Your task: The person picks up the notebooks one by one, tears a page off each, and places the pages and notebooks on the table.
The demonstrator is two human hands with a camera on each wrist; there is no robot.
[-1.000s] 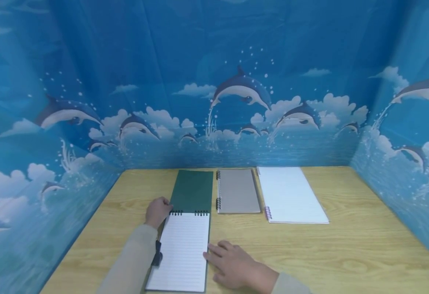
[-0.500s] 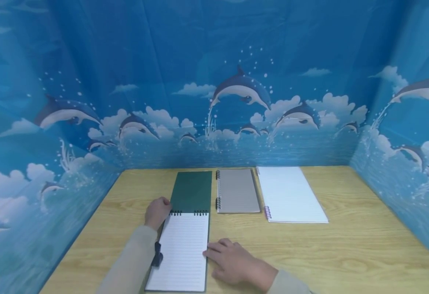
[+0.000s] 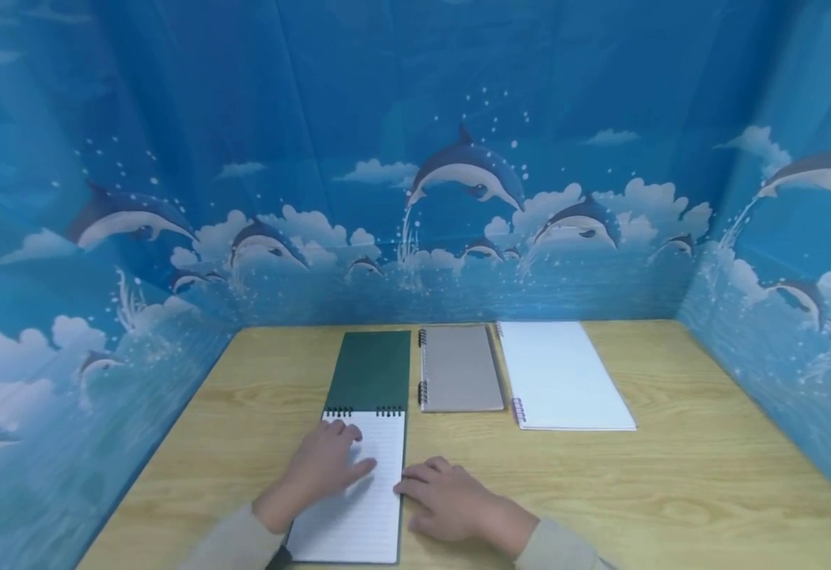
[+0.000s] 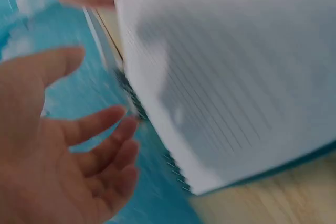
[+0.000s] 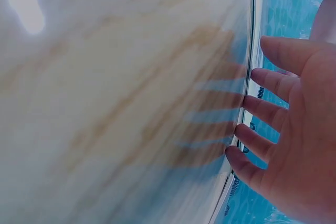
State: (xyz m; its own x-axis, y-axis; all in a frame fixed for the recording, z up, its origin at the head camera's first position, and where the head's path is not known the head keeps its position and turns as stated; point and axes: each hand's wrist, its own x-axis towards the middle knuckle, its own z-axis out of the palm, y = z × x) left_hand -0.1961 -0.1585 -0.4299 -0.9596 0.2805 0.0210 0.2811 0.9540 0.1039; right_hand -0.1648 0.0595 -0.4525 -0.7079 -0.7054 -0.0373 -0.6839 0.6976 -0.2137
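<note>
From my remote post, I have the left hand (image 3: 326, 461) over the lined page (image 3: 358, 522) of a green notebook (image 3: 371, 369), fingers parted and holding nothing; whether they touch paper, I cannot tell. The right hand (image 3: 451, 500), fingers spread and gripping nothing, lies at the notebook's right side. The notebook stretches from beside the far edge of the bench (image 3: 601, 507) toward its near edge, left of centre. Turning back its cover looks done; a grey notebook (image 3: 461, 370) and white pad (image 3: 565, 376) lie neatly near the far edge. What remains, I cannot judge.
</note>
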